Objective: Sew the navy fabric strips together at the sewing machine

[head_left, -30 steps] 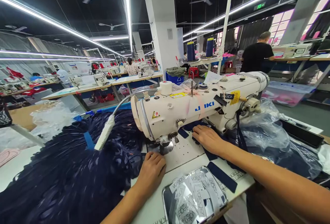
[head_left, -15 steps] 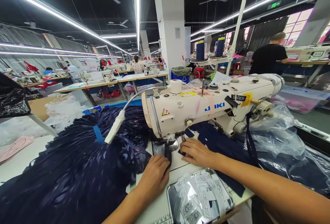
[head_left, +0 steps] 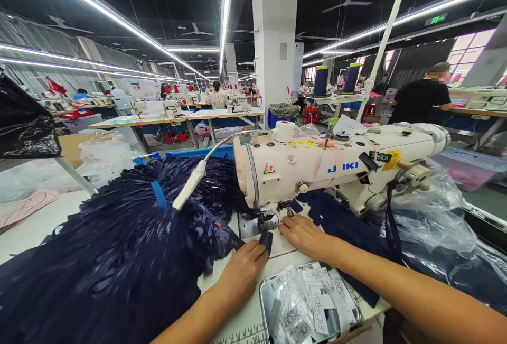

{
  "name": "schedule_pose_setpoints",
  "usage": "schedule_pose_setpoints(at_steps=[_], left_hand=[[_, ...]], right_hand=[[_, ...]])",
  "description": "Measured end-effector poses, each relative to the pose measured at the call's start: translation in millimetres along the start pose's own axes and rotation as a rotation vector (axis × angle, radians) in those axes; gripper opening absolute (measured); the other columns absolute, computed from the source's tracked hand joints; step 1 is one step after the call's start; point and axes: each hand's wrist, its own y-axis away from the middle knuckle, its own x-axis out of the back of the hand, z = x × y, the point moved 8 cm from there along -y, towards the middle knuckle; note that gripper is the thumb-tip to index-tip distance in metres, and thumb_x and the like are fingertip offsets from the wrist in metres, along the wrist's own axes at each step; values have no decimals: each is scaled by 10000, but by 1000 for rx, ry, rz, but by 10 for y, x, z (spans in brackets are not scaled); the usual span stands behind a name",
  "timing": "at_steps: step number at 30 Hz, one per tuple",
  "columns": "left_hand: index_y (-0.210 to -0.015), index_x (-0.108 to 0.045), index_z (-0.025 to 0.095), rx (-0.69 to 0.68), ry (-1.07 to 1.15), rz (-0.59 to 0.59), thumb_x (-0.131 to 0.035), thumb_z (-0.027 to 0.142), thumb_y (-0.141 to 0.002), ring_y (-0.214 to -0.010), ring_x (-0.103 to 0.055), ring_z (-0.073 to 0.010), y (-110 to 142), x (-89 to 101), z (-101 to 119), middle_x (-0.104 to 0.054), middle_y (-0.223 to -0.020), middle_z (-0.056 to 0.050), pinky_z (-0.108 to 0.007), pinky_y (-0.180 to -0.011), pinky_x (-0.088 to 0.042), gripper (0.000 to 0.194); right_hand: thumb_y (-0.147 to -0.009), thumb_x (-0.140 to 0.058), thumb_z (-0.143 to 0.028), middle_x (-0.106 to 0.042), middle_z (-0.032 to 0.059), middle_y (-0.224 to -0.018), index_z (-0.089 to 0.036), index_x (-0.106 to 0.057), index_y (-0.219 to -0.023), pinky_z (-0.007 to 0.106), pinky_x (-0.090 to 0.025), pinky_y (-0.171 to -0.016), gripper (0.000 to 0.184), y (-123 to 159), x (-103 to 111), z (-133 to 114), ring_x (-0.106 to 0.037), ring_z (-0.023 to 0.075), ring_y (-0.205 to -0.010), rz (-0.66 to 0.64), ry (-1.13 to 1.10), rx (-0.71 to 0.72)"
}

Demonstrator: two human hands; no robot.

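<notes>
A dark strip sits just below the needle area, at the frame's lower centre. My left hand pinches its near end, fingers bent. My right hand reaches in from the right, fingertips down beside the presser foot; I cannot tell whether they grasp anything. Above us spans the white sewing machine. A navy ruffled heap fills the lower left; a metal tray of printed labels lies bottom centre.

Left hand low, fingers curled; right hand slightly higher, forearm slanting in from lower right.
</notes>
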Motion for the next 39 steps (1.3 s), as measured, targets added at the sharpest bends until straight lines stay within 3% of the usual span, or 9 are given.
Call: schedule_pose_setpoints(at_steps=[4, 11, 16, 19, 24, 29, 32, 39], left_hand=[[-904, -584, 111, -37, 21, 37, -340, -109, -659, -907, -564, -197, 47, 20, 35, -633, -938, -79, -301, -820, -496, 410], [-891, -597, 101, -37, 0, 72, -392, -85, -689, -875, -580, -204, 80, -69, -14, -644, -924, -88, -307, -796, -500, 342], [-833, -603, 133, 99, 140, 241, -402, -26, -782, -790, -579, -188, 91, 40, -157, -648, -861, -66, -308, -721, -504, 261], [-855, -604, 154, 60, 272, 307, -377, 17, -823, -776, -571, -169, 98, 113, -116, -645, -849, -54, -280, -700, -493, 267], [-910, -594, 156, 8, 162, 211, -414, 26, -771, -768, -541, -191, 85, 72, 2, -617, -822, -65, -314, -687, -468, 262], [-947, -580, 106, 38, -58, 58, -440, 40, -728, -841, -510, -239, 18, -28, -9, -584, -906, -105, -405, -775, -442, 268], [-964, -575, 72, -16, -70, -9, -429, 20, -721, -884, -509, -232, -23, -71, 27, -582, -921, -114, -375, -845, -425, 289], [-1066, -551, 53, -73, -135, -26, -420, 39, -740, -972, -512, -255, -51, -96, 54, -523, -1199, -168, -372, -842, -420, 352]], right_hand=[[-798, -470, -12, -594, 121, -841, -103, -590, -858, 326, -443, -690, 162, -115, -13, -116, -567, 229, -811, -39, 34, 56], [-854, -476, -114, -602, 104, -876, -140, -581, -832, 282, -457, -604, 110, -270, -92, -48, -583, 210, -779, 93, -118, -34], [-854, -493, -148, -593, 86, -833, -150, -558, -796, 289, -454, -623, 87, -218, -123, -27, -572, 200, -750, 150, -185, -15], [-833, -507, -127, -593, 76, -817, -159, -544, -792, 289, -441, -638, 64, -237, -135, -85, -562, 199, -753, 147, -225, 24], [-812, -548, -147, -621, 72, -783, -159, -545, -822, 311, -418, -649, 16, -356, -214, -20, -565, 217, -725, 66, -243, -134], [-838, -478, -95, -632, 73, -854, -161, -563, -855, 292, -394, -693, 108, -367, -148, -35, -574, 198, -774, -9, -251, -117], [-855, -423, -76, -631, 79, -885, -154, -575, -832, 285, -384, -708, 173, -345, -83, -38, -571, 181, -780, -46, -273, -110], [-813, -478, -90, -621, 14, -739, -174, -581, -735, 237, -376, -646, 154, -308, -134, 97, -534, 151, -705, -94, -493, -248]])
